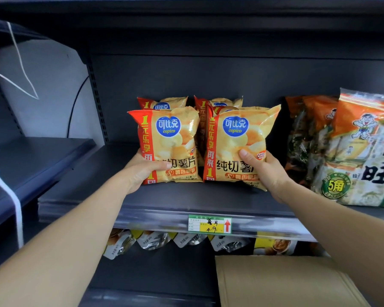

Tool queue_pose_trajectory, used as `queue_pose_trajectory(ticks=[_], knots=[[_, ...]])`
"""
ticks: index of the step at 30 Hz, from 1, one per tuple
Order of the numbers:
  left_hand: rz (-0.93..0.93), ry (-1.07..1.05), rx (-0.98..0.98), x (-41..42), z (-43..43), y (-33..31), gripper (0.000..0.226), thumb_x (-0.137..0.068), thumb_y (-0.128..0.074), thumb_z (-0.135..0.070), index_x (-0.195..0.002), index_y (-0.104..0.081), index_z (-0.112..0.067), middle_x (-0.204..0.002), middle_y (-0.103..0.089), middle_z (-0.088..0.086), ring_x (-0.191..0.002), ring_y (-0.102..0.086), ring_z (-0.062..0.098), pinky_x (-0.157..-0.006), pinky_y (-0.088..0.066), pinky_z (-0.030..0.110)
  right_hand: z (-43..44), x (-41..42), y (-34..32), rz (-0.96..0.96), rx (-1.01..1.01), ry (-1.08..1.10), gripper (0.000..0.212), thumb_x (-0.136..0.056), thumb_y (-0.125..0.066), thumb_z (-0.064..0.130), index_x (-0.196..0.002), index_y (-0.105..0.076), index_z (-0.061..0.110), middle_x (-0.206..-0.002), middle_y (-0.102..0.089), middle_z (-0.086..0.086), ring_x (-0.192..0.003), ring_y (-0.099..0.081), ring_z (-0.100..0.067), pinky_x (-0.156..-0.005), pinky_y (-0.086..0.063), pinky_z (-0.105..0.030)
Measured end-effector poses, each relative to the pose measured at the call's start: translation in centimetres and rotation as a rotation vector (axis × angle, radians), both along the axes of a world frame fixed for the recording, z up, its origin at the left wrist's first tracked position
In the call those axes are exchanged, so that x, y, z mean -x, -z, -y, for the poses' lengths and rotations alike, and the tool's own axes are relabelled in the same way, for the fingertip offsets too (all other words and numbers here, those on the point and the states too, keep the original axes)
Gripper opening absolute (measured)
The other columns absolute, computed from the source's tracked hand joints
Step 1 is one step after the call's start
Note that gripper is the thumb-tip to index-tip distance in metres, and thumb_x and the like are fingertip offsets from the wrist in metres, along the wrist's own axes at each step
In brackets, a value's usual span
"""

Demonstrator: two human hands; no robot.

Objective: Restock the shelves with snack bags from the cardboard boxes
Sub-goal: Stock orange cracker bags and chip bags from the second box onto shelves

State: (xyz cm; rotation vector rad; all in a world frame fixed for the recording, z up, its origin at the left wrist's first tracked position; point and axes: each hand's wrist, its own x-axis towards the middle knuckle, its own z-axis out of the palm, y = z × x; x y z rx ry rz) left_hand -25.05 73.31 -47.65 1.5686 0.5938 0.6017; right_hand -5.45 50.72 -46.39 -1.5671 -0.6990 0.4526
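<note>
Two yellow-and-red chip bags stand upright side by side on the dark shelf (186, 200). My left hand (142, 171) grips the left chip bag (169, 138) at its lower left corner, thumb across the front. My right hand (266, 171) grips the right chip bag (235, 140) at its lower right, thumb on the front. Behind them stand more chip bags (164, 103) of the same kind, mostly hidden. A cardboard box flap (275, 282) shows at the bottom right.
Large rice-cracker packs (361, 151) and darker bags (302, 138) fill the shelf's right side. A price tag (210, 224) sits on the shelf edge. Silver pouches (153, 240) hang on the shelf below. A lower dark shelf (31, 156) juts out at the left, with white cords (16, 202).
</note>
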Motion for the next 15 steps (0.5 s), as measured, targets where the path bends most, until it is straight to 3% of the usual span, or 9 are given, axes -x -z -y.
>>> queue_pose_trajectory(ticks=[2,4,7,10,15], knots=[[-0.040,0.091,0.043,0.0,0.3,-0.7,0.076,-0.063,-0.085,-0.012,-0.130,-0.050,-0.020,-0.118,-0.068,0.005,-0.105,-0.066,0.021,-0.091,-0.053,0.038,-0.2,0.2,0.2,0.001,0.017,-0.025,0.055,-0.080,-0.067,0.047,-0.126,-0.051,0.020,-0.110,-0.069,0.000,-0.100,-0.065,-0.017,-0.087,-0.051,-0.032],[-0.064,0.179,0.080,0.2,0.4,-1.7,0.098,-0.042,-0.095,-0.029,-0.129,-0.051,-0.022,-0.119,-0.068,0.005,-0.106,-0.067,0.023,-0.086,-0.054,0.037,-0.3,0.6,0.1,-0.009,0.010,-0.048,0.053,-0.081,-0.067,0.046,-0.125,-0.050,0.022,-0.111,-0.069,0.001,-0.102,-0.065,-0.018,-0.093,-0.050,-0.036],[0.010,0.189,0.173,0.5,0.1,-2.1,0.114,-0.023,-0.095,-0.045,-0.126,-0.052,-0.024,-0.117,-0.069,0.006,-0.108,-0.066,0.025,-0.087,-0.053,0.043,-0.3,1.0,0.0,-0.027,-0.043,-0.022,0.051,-0.083,-0.067,0.041,-0.126,-0.049,0.022,-0.111,-0.068,0.001,-0.100,-0.065,-0.016,-0.083,-0.052,-0.030],[0.051,0.134,0.187,0.5,0.1,-1.6,0.115,-0.020,-0.093,-0.051,-0.125,-0.053,-0.025,-0.113,-0.071,0.004,-0.103,-0.068,0.023,-0.081,-0.055,0.041,-0.7,1.6,0.1,-0.015,-0.109,0.064,0.054,-0.084,-0.068,0.038,-0.129,-0.046,0.019,-0.111,-0.066,0.001,-0.092,-0.064,-0.010,-0.069,-0.050,-0.022],[0.019,0.095,0.126,-0.2,0.1,-1.2,0.112,-0.026,-0.091,-0.055,-0.127,-0.055,-0.023,-0.106,-0.074,0.002,-0.099,-0.070,0.022,-0.085,-0.055,0.043,-1.9,1.7,0.4,0.032,-0.113,0.108,0.067,-0.080,-0.071,0.043,-0.134,-0.041,0.020,-0.115,-0.065,0.003,-0.099,-0.064,-0.012,-0.082,-0.053,-0.028]])
